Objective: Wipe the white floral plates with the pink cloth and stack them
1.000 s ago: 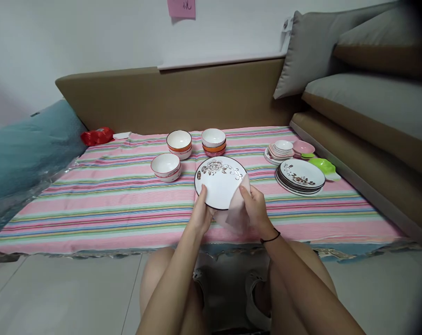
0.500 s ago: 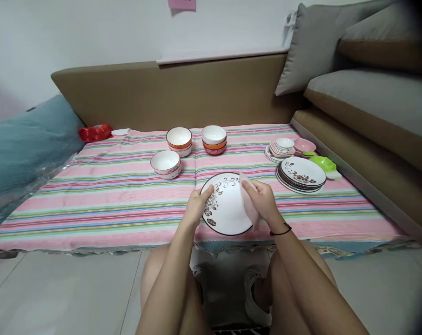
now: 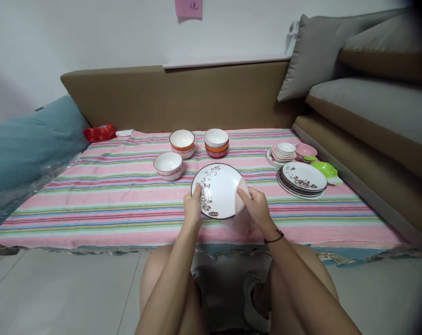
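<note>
A white plate (image 3: 220, 190) with a dark rim and brown floral pattern is held up over the striped cloth, its face toward me. My left hand (image 3: 193, 204) grips its left edge, thumb on the face. At the right edge, my right hand (image 3: 255, 207) pinches a thin pale pink cloth (image 3: 243, 218) folded over the rim, thumb in front. The cloth's lower end hangs below the plate. Fingers behind the plate are hidden on both sides.
Bowls stand in stacks behind the plate: white-and-red (image 3: 169, 165), orange-banded (image 3: 182, 141) and orange-red (image 3: 217, 142). To the right are stacked floral plates (image 3: 303, 177), small white dishes (image 3: 285, 149), a pink bowl (image 3: 306, 150) and a green leaf-shaped dish (image 3: 325, 169). Cushions (image 3: 371, 102) rise beyond.
The plate has moved slightly left and up, and is tilted more toward me. My right hand and the cloth have shifted along its right edge. The camera view has tipped slightly upward.
</note>
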{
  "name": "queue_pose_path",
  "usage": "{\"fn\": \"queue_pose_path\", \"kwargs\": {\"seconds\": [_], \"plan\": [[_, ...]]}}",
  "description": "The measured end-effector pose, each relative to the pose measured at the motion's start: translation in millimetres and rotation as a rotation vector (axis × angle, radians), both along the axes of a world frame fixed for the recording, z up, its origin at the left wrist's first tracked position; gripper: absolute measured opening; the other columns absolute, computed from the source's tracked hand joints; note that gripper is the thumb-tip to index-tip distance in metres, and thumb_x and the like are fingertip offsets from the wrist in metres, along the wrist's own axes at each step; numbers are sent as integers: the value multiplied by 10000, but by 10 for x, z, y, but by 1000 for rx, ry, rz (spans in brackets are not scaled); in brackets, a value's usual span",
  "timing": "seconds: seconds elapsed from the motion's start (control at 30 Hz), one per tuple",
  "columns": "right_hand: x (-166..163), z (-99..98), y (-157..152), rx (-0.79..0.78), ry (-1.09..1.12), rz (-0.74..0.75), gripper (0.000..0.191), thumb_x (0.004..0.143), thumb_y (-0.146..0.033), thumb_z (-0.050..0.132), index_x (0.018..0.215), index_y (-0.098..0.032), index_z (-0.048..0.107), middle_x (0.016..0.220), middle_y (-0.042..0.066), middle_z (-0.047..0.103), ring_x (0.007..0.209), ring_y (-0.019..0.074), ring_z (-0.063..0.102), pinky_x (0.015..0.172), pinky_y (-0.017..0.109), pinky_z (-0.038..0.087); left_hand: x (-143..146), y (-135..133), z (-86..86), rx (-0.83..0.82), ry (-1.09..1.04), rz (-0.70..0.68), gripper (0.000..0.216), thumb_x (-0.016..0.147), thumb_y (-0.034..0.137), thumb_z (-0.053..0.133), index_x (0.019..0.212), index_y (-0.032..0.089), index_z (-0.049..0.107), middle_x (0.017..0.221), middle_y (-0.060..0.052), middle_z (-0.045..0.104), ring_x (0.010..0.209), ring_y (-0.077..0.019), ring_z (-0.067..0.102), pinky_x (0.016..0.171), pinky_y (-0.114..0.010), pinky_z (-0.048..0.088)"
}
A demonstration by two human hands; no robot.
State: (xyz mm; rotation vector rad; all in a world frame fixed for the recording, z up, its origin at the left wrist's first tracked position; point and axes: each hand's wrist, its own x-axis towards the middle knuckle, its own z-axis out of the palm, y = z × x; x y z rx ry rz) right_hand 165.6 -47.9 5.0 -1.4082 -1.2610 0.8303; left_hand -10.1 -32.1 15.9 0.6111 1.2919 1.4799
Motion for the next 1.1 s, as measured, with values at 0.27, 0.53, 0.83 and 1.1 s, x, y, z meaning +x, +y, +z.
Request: {"fn": "queue_pose_path", "kwargs": {"seconds": [0.27,0.53,0.83,1.1], "plan": [[188,72,64,55,74,10,300,740,-423,625,846,-143,653,810,40,641,735,191,531,626,272,381,-14,-103,133,13,156,-389,425,674,535,728,748,117,701,717,-92,704,600,-198,617,569,-285,456],[180,145,18,-4,175,264,355,696,-375,690,984,-168,678,989,72,688,833,214,596,684,295,439,-54,-208,256,-27,217,-600,348,692,477,735,660,137,667,608,-64,664,492,-160,556,480,-257,399],[61,55,63,-49,333,22,359,672,-463,728,824,-147,654,710,8,585,621,149,485,540,255,358,-9,-99,59,-5,-11,-152,446,624,516,763,755,99,675,706,-93,705,604,-199,638,578,-291,487],[-92,-50,12,-46,232,12,411,730,-547,624,611,-173,502,559,-35,419,557,112,381,505,236,275,-5,-24,30,-46,-103,91,431,671,473,753,831,81,671,859,-145,722,790,-242,686,726,-346,539]]}}
